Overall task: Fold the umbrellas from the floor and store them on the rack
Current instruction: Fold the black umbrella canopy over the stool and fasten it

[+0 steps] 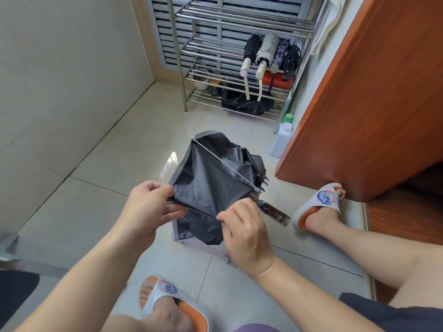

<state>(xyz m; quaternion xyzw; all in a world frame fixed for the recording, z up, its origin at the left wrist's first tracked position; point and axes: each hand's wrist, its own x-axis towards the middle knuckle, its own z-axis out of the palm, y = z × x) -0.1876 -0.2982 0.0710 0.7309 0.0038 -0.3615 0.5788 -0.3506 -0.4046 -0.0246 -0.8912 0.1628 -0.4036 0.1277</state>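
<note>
A half-collapsed umbrella with dark lining and a pale lilac outer edge is held low over the tiled floor in front of me. My left hand pinches a rib and fabric fold at its left side. My right hand pinches the fabric near the shaft, just left of the clear handle that points right. The metal rack stands against the louvered back wall. Several folded umbrellas lie side by side on its middle shelf at the right, handles toward me.
An orange wooden door stands open at the right. A white bottle with a green cap stands beside it on the floor. A dark bag and pots fill the rack's lower shelves. My sandalled feet rest on the tiles.
</note>
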